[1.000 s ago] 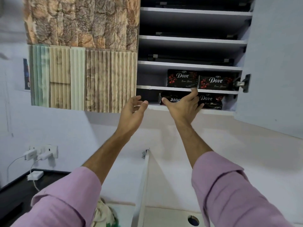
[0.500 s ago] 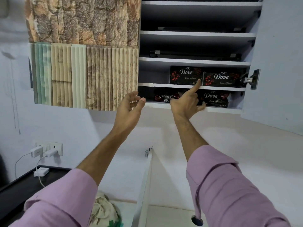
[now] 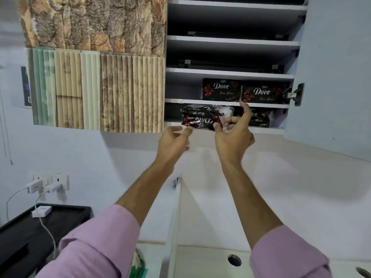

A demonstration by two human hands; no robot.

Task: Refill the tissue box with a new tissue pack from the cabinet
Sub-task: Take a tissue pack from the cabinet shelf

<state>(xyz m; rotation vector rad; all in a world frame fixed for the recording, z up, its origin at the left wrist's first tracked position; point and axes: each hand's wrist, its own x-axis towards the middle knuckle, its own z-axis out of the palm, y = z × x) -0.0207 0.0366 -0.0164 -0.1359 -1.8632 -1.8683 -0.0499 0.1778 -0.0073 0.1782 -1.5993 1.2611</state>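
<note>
A black tissue pack (image 3: 200, 117) with white "Dove" lettering, upside down, sticks out of the lowest shelf of the open wall cabinet (image 3: 226, 72). My right hand (image 3: 233, 135) pinches its right end with thumb and fingers, index finger pointing up. My left hand (image 3: 173, 142) is just below the pack's left corner, fingers apart and blurred, holding nothing. Another pack (image 3: 259, 118) lies behind on the same shelf. Two more packs (image 3: 220, 90) (image 3: 262, 94) stand on the shelf above. No tissue box is in view.
The cabinet door (image 3: 333, 77) hangs open at the right, its hinge (image 3: 295, 95) beside the packs. A textured panel (image 3: 96, 63) covers the cabinet's left side. Chargers (image 3: 44, 186) are plugged into a wall socket above a black counter (image 3: 30, 233). A white partition (image 3: 173, 217) runs below.
My right hand has pulled the lower-left pack outward past the shelf edge. My left hand has moved right and up toward the pack's left end.
</note>
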